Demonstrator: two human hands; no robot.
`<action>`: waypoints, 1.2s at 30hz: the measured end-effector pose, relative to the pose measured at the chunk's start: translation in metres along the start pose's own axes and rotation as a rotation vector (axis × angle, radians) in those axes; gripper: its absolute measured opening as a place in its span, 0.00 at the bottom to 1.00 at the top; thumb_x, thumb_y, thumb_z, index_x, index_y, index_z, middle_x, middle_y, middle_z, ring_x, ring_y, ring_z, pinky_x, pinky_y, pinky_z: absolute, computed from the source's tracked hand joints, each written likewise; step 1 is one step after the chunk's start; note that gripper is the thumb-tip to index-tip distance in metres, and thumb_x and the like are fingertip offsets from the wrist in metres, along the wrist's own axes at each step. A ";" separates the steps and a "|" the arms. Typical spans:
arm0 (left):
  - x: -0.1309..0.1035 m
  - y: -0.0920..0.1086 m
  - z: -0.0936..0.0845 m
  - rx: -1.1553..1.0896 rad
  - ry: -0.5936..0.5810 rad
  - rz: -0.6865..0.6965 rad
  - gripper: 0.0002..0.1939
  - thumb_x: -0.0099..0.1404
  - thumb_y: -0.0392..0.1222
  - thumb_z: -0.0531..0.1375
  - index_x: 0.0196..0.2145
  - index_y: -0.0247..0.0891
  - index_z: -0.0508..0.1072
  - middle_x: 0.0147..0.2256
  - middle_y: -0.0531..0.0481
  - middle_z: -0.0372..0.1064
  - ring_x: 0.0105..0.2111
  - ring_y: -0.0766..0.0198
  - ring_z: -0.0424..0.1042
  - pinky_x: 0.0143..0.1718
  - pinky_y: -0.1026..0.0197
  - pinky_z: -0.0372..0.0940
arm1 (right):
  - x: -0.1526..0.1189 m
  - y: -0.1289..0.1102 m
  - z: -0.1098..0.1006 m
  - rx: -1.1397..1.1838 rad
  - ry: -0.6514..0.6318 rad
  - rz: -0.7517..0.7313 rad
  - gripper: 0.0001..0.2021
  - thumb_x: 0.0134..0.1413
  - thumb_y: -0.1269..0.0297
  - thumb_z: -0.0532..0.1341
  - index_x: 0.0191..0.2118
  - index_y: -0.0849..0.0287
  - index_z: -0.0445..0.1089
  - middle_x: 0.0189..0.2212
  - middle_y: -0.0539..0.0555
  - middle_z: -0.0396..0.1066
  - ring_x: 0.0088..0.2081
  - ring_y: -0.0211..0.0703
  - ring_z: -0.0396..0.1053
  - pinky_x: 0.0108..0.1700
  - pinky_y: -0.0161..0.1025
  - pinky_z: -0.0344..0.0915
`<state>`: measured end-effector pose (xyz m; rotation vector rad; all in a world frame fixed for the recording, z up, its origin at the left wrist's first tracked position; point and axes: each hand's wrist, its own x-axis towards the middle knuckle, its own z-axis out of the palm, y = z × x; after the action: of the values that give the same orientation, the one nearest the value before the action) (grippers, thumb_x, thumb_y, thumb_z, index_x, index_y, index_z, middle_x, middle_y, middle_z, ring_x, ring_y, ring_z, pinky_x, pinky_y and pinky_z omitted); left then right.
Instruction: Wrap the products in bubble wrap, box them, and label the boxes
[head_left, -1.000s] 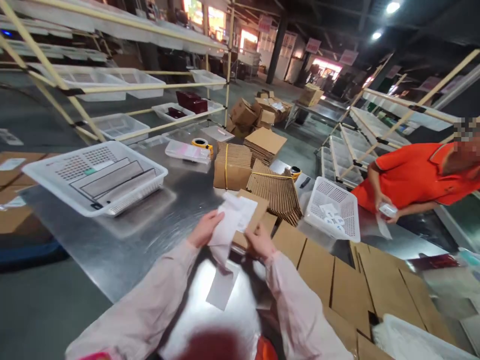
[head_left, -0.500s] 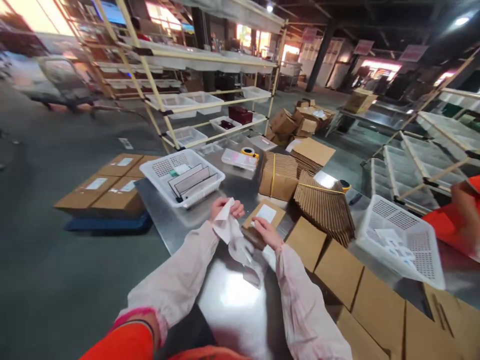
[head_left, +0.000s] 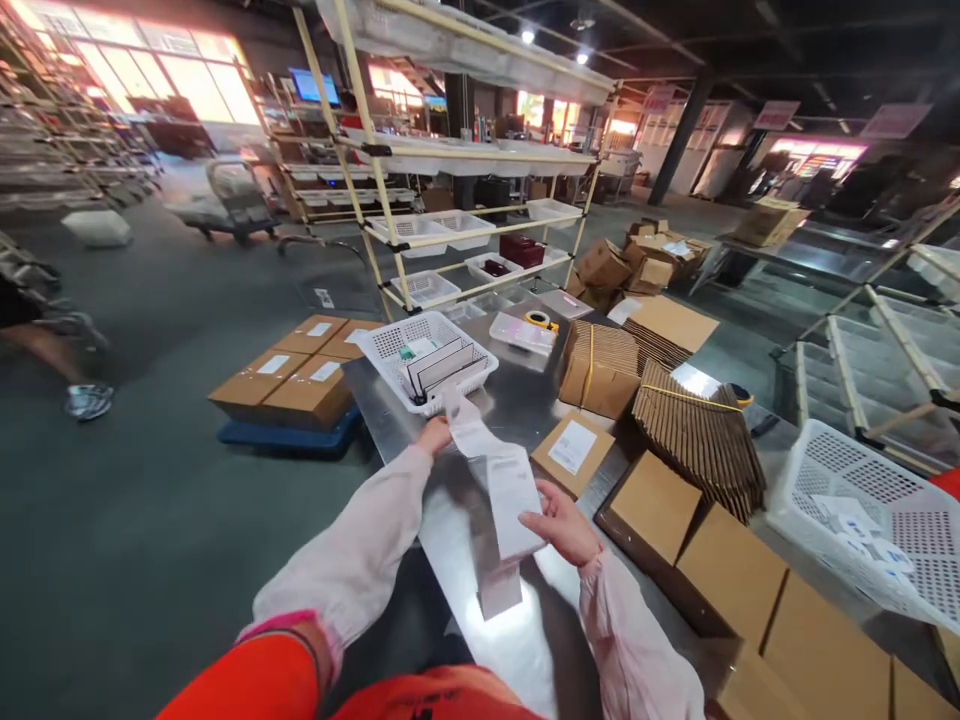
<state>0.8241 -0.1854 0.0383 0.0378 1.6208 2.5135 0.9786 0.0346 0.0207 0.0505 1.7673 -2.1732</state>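
A long strip of white paper labels [head_left: 512, 497] runs in a curve above the metal table, its lower end folded down. My right hand [head_left: 564, 524] pinches its right edge, thumb on top. At the upper end of the strip, my left hand [head_left: 433, 436] has its fingers closed at the paper's left edge; the fingertips are partly hidden. Just beyond my left hand stands a white perforated basket [head_left: 390, 392] with dark-edged flat pieces in it. A cardboard box [head_left: 551, 462] bearing a white label lies beyond my right hand.
Bundled flattened cartons [head_left: 697, 430] and a row of brown boxes [head_left: 724, 560] line the right side. Another white basket [head_left: 806, 480] holds paper pieces. Labelled boxes [head_left: 281, 385] sit on a blue platform at left. A rack [head_left: 480, 155] with bins stands behind the table [head_left: 367, 410].
The view has turned left. The crumpled strip is now stretched out longer and flatter. My right hand has left the small box and taken the strip; my left hand is nearer the basket.
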 end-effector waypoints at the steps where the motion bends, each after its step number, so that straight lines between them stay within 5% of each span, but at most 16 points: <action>1: -0.011 0.002 -0.005 0.086 0.028 0.052 0.12 0.54 0.44 0.66 0.30 0.31 0.73 0.41 0.42 0.74 0.54 0.46 0.64 0.58 0.50 0.57 | -0.002 0.000 0.002 0.031 0.099 0.003 0.37 0.36 0.52 0.75 0.53 0.56 0.62 0.30 0.51 0.77 0.31 0.47 0.76 0.39 0.45 0.70; 3: -0.041 0.002 -0.006 0.268 -0.046 0.217 0.25 0.47 0.50 0.71 0.41 0.34 0.76 0.51 0.40 0.70 0.61 0.43 0.56 0.64 0.47 0.48 | -0.001 -0.001 0.005 0.072 0.277 0.002 0.42 0.34 0.50 0.75 0.55 0.56 0.58 0.28 0.49 0.76 0.29 0.48 0.75 0.35 0.45 0.70; 6: -0.090 -0.008 0.013 0.753 -0.435 0.615 0.47 0.41 0.59 0.73 0.56 0.37 0.70 0.62 0.36 0.59 0.66 0.40 0.47 0.67 0.40 0.35 | 0.000 -0.003 0.006 0.102 0.409 0.001 0.46 0.27 0.50 0.76 0.54 0.58 0.57 0.29 0.51 0.76 0.30 0.48 0.75 0.36 0.44 0.70; 8: -0.111 -0.019 0.031 0.915 -0.610 0.712 0.39 0.47 0.58 0.71 0.55 0.38 0.72 0.59 0.36 0.64 0.64 0.39 0.52 0.67 0.37 0.33 | -0.004 -0.006 0.002 0.086 0.419 0.008 0.45 0.25 0.48 0.76 0.52 0.60 0.61 0.30 0.53 0.76 0.31 0.48 0.74 0.36 0.44 0.69; 11: -0.121 -0.035 0.056 0.839 -0.612 0.448 0.13 0.62 0.48 0.61 0.37 0.37 0.80 0.39 0.43 0.78 0.45 0.51 0.73 0.63 0.41 0.49 | -0.021 -0.019 -0.012 -0.123 0.478 -0.005 0.37 0.35 0.41 0.70 0.48 0.61 0.68 0.35 0.57 0.75 0.35 0.49 0.73 0.38 0.45 0.69; 14: -0.118 -0.046 0.079 0.627 -0.563 0.090 0.14 0.61 0.47 0.61 0.31 0.33 0.79 0.30 0.46 0.77 0.32 0.58 0.73 0.44 0.54 0.67 | -0.050 -0.037 -0.028 -0.449 0.503 -0.086 0.29 0.41 0.39 0.66 0.42 0.59 0.73 0.38 0.57 0.75 0.38 0.47 0.72 0.40 0.43 0.69; 18: -0.128 -0.067 0.121 0.415 -0.592 -0.103 0.20 0.55 0.53 0.65 0.33 0.30 0.78 0.31 0.46 0.76 0.31 0.59 0.72 0.33 0.61 0.65 | -0.097 -0.048 -0.044 -0.592 0.400 -0.044 0.22 0.45 0.44 0.64 0.32 0.60 0.76 0.25 0.53 0.74 0.27 0.42 0.68 0.32 0.38 0.65; 25: -0.168 -0.145 0.205 0.383 -0.439 -0.321 0.23 0.52 0.56 0.67 0.32 0.30 0.78 0.30 0.42 0.76 0.31 0.56 0.73 0.31 0.60 0.64 | -0.158 -0.019 -0.105 -0.671 0.760 0.049 0.17 0.47 0.50 0.64 0.33 0.59 0.80 0.24 0.55 0.77 0.26 0.44 0.70 0.29 0.38 0.65; 28: -0.162 -0.171 0.222 0.142 -0.551 -0.545 0.27 0.42 0.50 0.73 0.38 0.33 0.78 0.35 0.44 0.78 0.35 0.56 0.74 0.38 0.59 0.66 | -0.151 -0.017 -0.156 -0.788 0.781 0.061 0.14 0.47 0.53 0.64 0.30 0.59 0.80 0.26 0.55 0.78 0.28 0.43 0.72 0.31 0.37 0.66; 31: -0.145 -0.191 0.219 0.007 -0.705 -0.774 0.30 0.33 0.46 0.76 0.35 0.32 0.78 0.34 0.44 0.78 0.34 0.56 0.74 0.41 0.57 0.66 | -0.118 -0.023 -0.212 -0.989 0.875 0.065 0.10 0.48 0.57 0.65 0.28 0.58 0.80 0.28 0.54 0.78 0.32 0.44 0.72 0.35 0.36 0.65; 36: -0.122 -0.218 0.203 0.021 -0.642 -0.871 0.28 0.32 0.51 0.77 0.29 0.32 0.77 0.29 0.45 0.76 0.35 0.53 0.75 0.44 0.53 0.66 | -0.056 -0.023 -0.271 -1.168 1.039 0.127 0.10 0.51 0.58 0.64 0.34 0.56 0.81 0.38 0.58 0.75 0.41 0.48 0.71 0.41 0.40 0.63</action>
<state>0.9903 0.0695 -0.0679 0.1018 1.0617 1.5864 0.9750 0.3110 -0.0060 1.0776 3.1316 -0.6671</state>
